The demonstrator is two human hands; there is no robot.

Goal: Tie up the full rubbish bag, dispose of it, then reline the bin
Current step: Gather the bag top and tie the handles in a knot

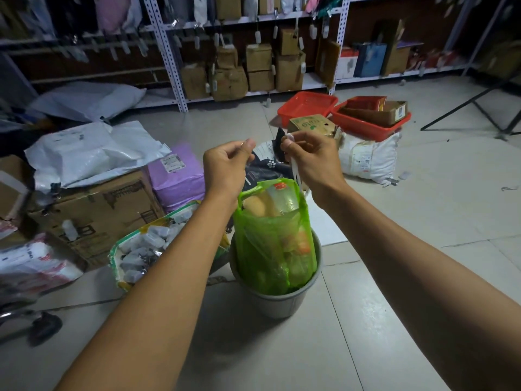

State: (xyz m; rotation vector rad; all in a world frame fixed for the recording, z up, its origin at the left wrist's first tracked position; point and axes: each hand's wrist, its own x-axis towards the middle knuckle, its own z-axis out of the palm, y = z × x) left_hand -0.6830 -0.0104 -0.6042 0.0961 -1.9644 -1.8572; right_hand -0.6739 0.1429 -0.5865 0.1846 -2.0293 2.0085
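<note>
A full green rubbish bag stands upright in a grey round bin on the tiled floor, its top raised well above the rim. A clear bottle and other waste show through its open mouth. Above the bag, my left hand is closed on one of the bag's handles, which is mostly hidden in the fist. My right hand pinches the other pale handle strip between thumb and fingers, and the strip hangs down to the bag's rim. The hands are a short gap apart.
Left of the bin sit an open sack of small white items, a cardboard box under white parcels and a purple pack. Behind are a white sack, red baskets and metal shelving with boxes. Bare tiles lie in front and right.
</note>
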